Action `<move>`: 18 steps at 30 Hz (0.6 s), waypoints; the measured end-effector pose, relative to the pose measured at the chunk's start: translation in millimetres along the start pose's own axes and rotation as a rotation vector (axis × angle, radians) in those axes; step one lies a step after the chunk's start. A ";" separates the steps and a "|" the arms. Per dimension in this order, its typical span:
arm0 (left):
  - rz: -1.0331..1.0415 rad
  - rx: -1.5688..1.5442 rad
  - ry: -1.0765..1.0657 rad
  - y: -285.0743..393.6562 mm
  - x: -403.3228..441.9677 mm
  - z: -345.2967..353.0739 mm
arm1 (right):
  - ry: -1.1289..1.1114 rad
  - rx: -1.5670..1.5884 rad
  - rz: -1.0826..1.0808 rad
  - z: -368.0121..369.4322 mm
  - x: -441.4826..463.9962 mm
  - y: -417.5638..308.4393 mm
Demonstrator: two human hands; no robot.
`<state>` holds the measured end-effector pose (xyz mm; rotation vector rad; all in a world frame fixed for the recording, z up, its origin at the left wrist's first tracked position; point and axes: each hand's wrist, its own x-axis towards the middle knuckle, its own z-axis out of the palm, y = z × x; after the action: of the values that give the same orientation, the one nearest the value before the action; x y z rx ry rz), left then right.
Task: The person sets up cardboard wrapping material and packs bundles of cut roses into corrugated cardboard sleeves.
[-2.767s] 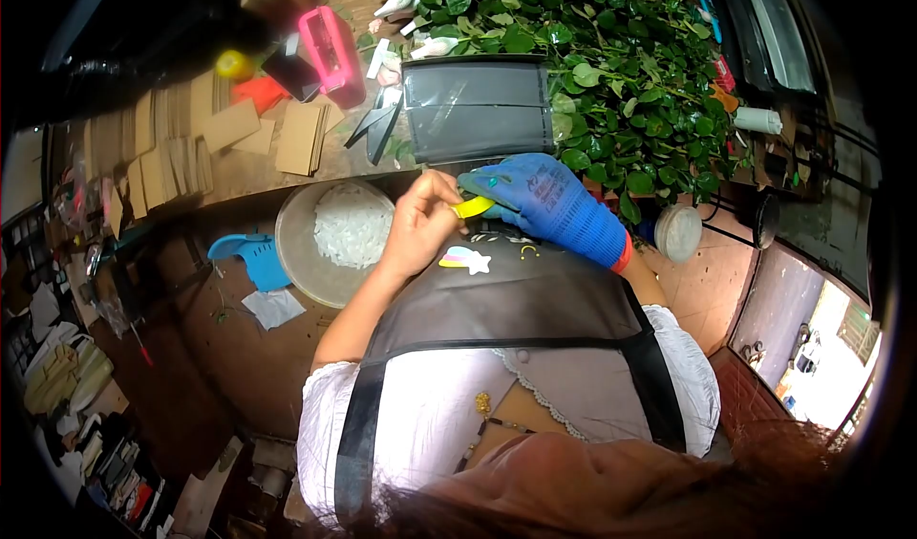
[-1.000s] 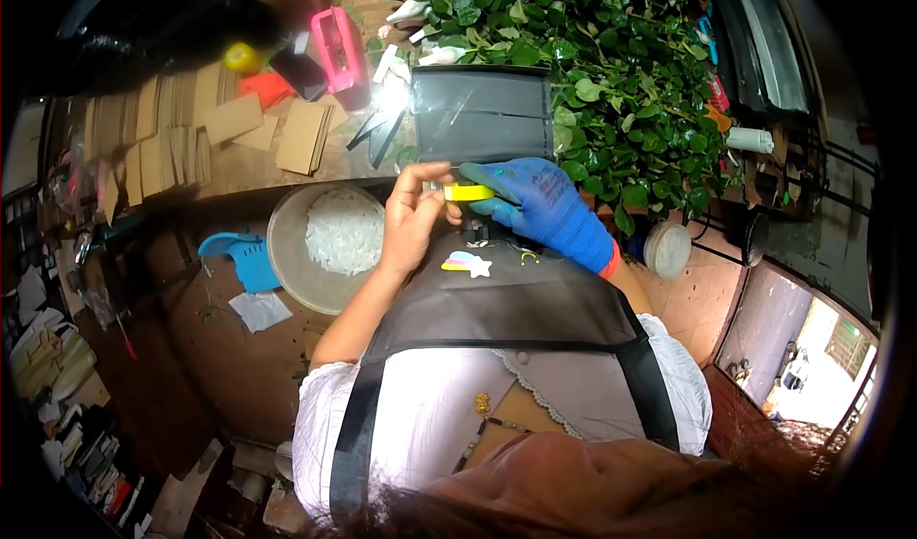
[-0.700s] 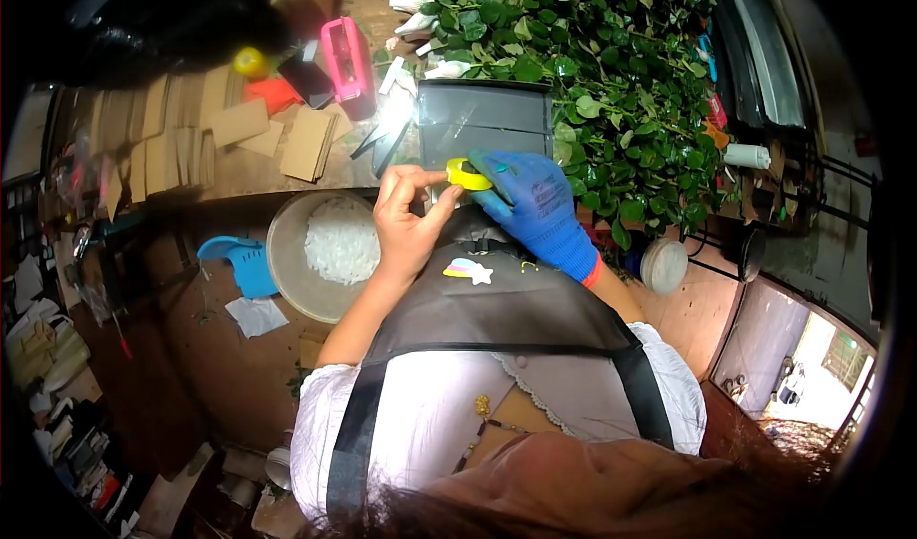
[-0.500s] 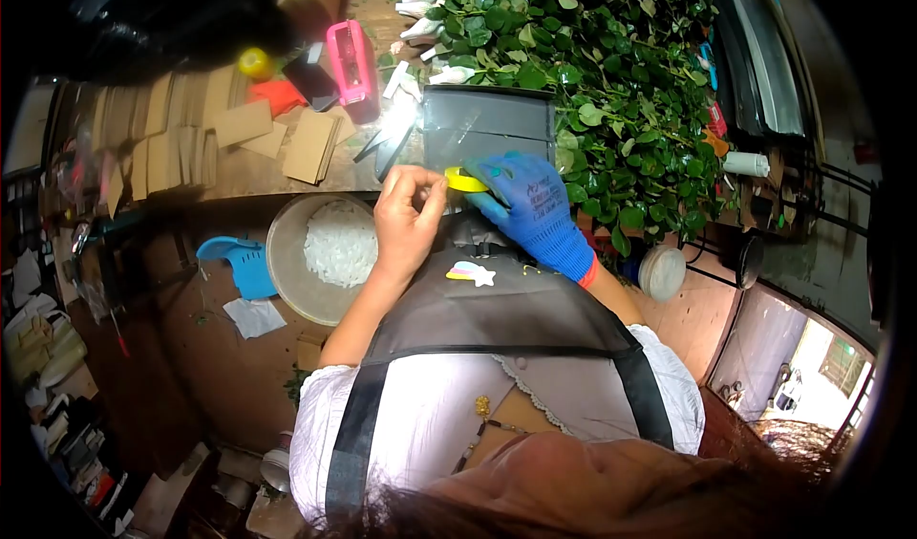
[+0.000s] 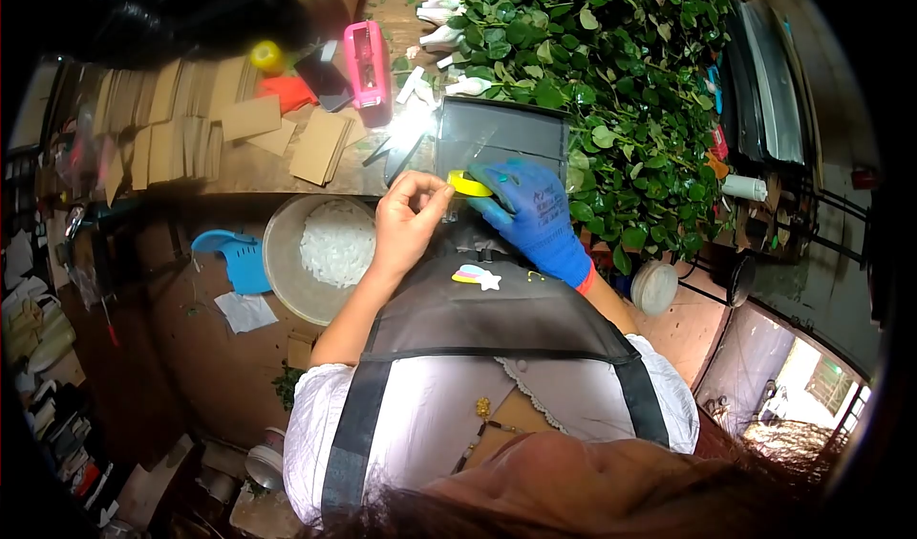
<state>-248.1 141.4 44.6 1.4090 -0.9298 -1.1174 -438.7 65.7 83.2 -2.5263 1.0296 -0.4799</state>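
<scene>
Head view: clock positions are taken from the yellow roll (image 5: 469, 184), with 12 o'clock pointing away from the wearer. The roll is held in the air between both hands, in front of the table edge. The bare left hand (image 5: 409, 216) is at 8 o'clock; thumb and forefinger are pressed together, pinching the roll at its 9 o'clock edge. Any loose end between these fingertips is too small to tell. The right hand (image 5: 528, 203), in a blue glove with a red cuff, is at 4 o'clock. It grips the opposite side of the roll, fingers curled and partly hidden.

The dark apron (image 5: 497, 319), marked with a star decoration (image 5: 489, 281), is at 6 o'clock. At 1 o'clock, just beyond the glove, a grey sheet (image 5: 501, 142) lies on the table. Leafy stems (image 5: 621, 90) are heaped at 2 o'clock; white-wrapped heads (image 5: 441, 38) point out of the heap at 11 o'clock. Scissors (image 5: 406, 147), partly washed out by glare, lie at 10 o'clock, with a pink container (image 5: 368, 66) farther out toward 11 o'clock. Cardboard pieces (image 5: 322, 147) are at 9 to 10 o'clock. Below table level at 8 o'clock, a round basin (image 5: 282, 276) contains white pieces (image 5: 337, 243); a blue plastic item (image 5: 241, 260) is just beside it.
</scene>
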 end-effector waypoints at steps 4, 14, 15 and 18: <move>-0.075 0.015 -0.079 -0.9 2.3 -5.3 | 0.019 -0.039 -0.038 5.7 3.6 1.8; -0.553 -1.181 -0.180 -25.3 26.9 -27.8 | 0.050 0.563 0.240 9.5 17.6 -9.3; -0.553 -1.158 -0.097 -27.6 26.6 -24.3 | 0.069 0.557 0.258 12.7 21.2 -11.1; -0.389 -0.970 -0.115 -21.0 19.2 -9.0 | 0.163 0.216 0.079 19.8 38.4 -10.7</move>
<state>-235.2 128.2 21.1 0.7159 -0.0909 -1.6444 -397.7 49.3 77.3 -2.2778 1.0676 -0.7423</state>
